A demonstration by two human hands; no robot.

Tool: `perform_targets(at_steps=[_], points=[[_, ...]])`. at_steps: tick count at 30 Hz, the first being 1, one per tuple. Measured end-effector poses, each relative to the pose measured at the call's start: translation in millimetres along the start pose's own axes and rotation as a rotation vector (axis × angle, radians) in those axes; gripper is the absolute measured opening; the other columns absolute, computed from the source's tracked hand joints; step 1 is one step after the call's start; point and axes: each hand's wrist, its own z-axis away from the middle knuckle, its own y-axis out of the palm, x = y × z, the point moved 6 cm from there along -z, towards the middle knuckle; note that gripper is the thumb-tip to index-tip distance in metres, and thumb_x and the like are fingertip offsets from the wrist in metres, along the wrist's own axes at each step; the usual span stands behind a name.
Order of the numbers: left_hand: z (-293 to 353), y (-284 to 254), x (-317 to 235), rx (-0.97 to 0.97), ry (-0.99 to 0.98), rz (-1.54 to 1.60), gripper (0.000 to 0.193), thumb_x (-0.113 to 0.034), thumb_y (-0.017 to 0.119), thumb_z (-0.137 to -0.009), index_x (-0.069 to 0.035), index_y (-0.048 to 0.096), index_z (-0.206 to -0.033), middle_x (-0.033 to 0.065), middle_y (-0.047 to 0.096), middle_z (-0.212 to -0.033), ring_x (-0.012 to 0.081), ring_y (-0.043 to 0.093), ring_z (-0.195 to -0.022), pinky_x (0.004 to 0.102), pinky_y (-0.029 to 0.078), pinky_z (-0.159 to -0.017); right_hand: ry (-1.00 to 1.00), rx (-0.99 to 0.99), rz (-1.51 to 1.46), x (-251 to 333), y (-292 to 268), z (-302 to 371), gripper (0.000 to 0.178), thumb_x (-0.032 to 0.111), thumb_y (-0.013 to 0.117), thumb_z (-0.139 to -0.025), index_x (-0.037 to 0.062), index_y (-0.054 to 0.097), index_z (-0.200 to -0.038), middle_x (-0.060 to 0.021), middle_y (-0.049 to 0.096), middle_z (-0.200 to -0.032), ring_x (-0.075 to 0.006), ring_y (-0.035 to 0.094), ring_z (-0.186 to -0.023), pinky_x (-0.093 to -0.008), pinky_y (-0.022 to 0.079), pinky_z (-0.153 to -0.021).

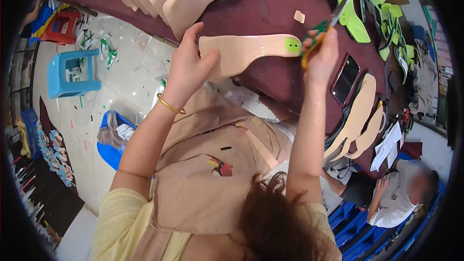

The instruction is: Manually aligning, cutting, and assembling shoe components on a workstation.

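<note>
In front of me a glossy beige paddle-shaped piece [236, 50] lies at the edge of the dark red table, its narrow tip covered by a green patch with two dark dots. My left hand [190, 67], with a gold bangle at its wrist, is at the wide end. Its thumb overlaps the piece while the other fingers stretch upward, apart from the thumb. Scissors [341, 9] with orange and green handles are in my right hand [323, 53], beside the narrow tip. Their blades point up and away. Similar beige pieces [191, 2] overlap in a row beyond.
Small beige scraps [299, 17], a phone [346, 78] and bright green pieces [355, 24] occupy the table [270, 82]. Larger beige pieces [360, 111] lie at its right. Blue [72, 75] and red stools [60, 26] stand left, among floor scraps. A person [396, 193] sits at lower right.
</note>
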Motion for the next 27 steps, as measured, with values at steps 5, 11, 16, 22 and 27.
perform_targets(at_steps=[5,11,16,22,27], points=[[-7.2,-24.9,-32.2,-0.208,0.127,-0.187,0.061,-0.015,0.064,-0.081,0.004,0.036,-0.132,0.0168,0.063,-0.073,0.0249,0.063,-0.063,0.0332,0.049,-0.059,-0.334,-0.116,0.803,14.4,-39.5,-36.4,0.043,0.04,0.054,-0.092,-0.0017,0.051,-0.084,-0.0146,0.054,-0.081,-0.0245,0.053,-0.073,-0.0361,0.043,-0.068],[-13.4,-29.0,-32.8,-0.193,0.25,-0.297,0.07,-0.013,0.066,-0.084,0.004,0.026,-0.139,0.0192,0.057,-0.098,0.0239,0.061,-0.085,0.029,0.049,-0.069,-0.573,-0.1,1.055,5.4,-31.6,-18.2,0.039,0.025,0.066,-0.082,0.0005,0.052,-0.109,-0.0211,0.046,-0.118,-0.0387,0.043,-0.11,-0.0484,0.035,-0.093],[-1.3,-40.1,-40.8,-0.329,0.515,-0.591,0.074,-0.007,0.068,-0.081,-0.004,0.027,-0.143,0.0174,0.04,-0.135,0.0249,0.052,-0.115,0.0299,0.051,-0.082,-0.502,-0.002,0.784,5.4,-12.1,42.6,0.024,0.014,0.064,-0.082,0.0016,0.056,-0.101,-0.019,0.048,-0.116,-0.0358,0.043,-0.112,-0.0432,0.035,-0.097],[-7.2,-37.2,-64.4,-0.417,0.664,-0.898,0.053,-0.008,0.066,-0.081,-0.007,0.048,-0.131,0.0153,0.05,-0.125,0.0319,0.054,-0.107,0.0416,0.048,-0.083,-0.406,0.109,0.604,-5.5,5.9,82.8,0.016,0.004,0.062,-0.081,0.0019,0.058,-0.096,-0.0146,0.053,-0.108,-0.0331,0.051,-0.1,-0.0405,0.043,-0.085],[-75.6,15.7,-93.5,0.013,0.793,-0.715,0.033,-0.018,0.068,-0.079,-0.003,0.06,-0.108,0.0141,0.062,-0.1,0.0328,0.057,-0.097,0.0386,0.045,-0.084,-0.442,0.192,0.6,-17.2,22.0,78.9,0.013,0.005,0.061,-0.081,0.0049,0.058,-0.094,-0.0102,0.056,-0.103,-0.0296,0.052,-0.096,-0.0396,0.041,-0.083]])
